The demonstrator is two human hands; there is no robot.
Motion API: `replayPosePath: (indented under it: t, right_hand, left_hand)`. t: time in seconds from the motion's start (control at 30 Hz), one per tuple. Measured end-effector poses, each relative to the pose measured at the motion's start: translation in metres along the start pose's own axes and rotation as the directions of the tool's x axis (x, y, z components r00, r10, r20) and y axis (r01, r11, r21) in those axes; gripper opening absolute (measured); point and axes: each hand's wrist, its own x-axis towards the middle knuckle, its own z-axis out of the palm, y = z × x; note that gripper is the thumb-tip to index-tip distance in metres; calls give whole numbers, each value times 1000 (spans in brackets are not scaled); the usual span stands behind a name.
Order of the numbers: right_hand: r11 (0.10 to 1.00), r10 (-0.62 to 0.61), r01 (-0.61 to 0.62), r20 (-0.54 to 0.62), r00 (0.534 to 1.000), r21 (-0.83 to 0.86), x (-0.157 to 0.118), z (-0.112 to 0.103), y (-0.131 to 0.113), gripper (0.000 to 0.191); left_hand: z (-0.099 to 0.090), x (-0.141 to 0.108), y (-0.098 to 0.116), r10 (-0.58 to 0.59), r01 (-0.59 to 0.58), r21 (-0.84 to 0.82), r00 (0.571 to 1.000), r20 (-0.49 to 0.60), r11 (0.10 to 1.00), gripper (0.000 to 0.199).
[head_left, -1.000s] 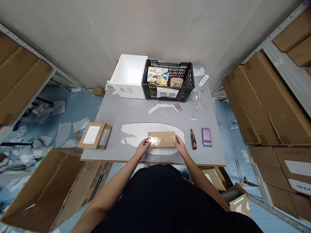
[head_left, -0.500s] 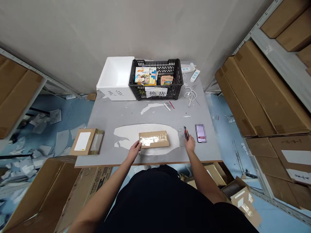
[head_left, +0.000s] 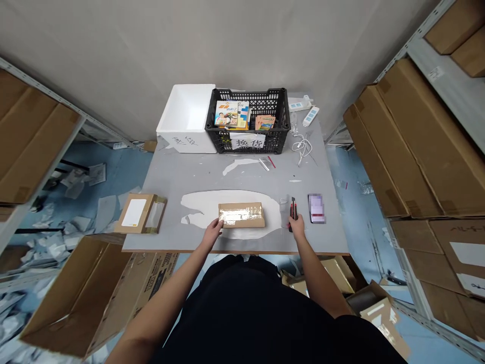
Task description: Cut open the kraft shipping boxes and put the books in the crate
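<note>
A taped cardboard package lies on a pale patch of the grey table. Its left end is gripped by my left hand, with the fingers at its lower left corner. To the right of the package, my right hand is closed around a red and black utility knife, whose front end points away from me. The knife is apart from the package. A phone with a lit screen lies just right of my right hand.
Behind are a white foam box and a black crate holding books. Another cardboard box sits at the table's left edge. Cables and power strips lie at the back right. Shelves with cartons flank both sides.
The view has shifted slightly. The knife in my right hand has turned from tilted to nearly upright in the view. My left hand remains at the package's left end.
</note>
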Motion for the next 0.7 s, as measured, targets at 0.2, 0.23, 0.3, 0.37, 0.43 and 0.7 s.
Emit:
replayPosePath:
  t: [0.2, 0.23, 0.3, 0.37, 0.43, 0.7]
  right_hand:
    - [982, 28, -48, 110, 994, 183, -53, 22, -23, 44]
    - [971, 26, -58, 138, 990, 233, -61, 27, -29, 45]
    - [945, 10, -69, 182, 983, 319, -75, 38, -40, 47]
    - [935, -21, -51, 198, 980, 352, -84, 51, -50, 48]
    - [943, -48, -17, 187, 981, 332, -88, 63, -57, 47]
    - [986, -101, 85, 105, 989, 141, -91, 96, -63, 45]
  left_hand:
    - [-7, -8, -1, 74, -70, -41, 992, 101, 997, 63]
    - [-8, -7, -2, 88, -83, -54, 991, 102, 995, 63]
    - [-10, -3, -5, 121, -113, -84, 988, 94, 990, 62]
    - [-11, 4, -6, 159, -149, -107, 984, 86, 983, 61]
    - [-12, 13, -6, 199, -189, -112, 976, 86, 976, 58]
    - [-29, 31, -10, 264, -262, -54, 964, 23, 964, 52]
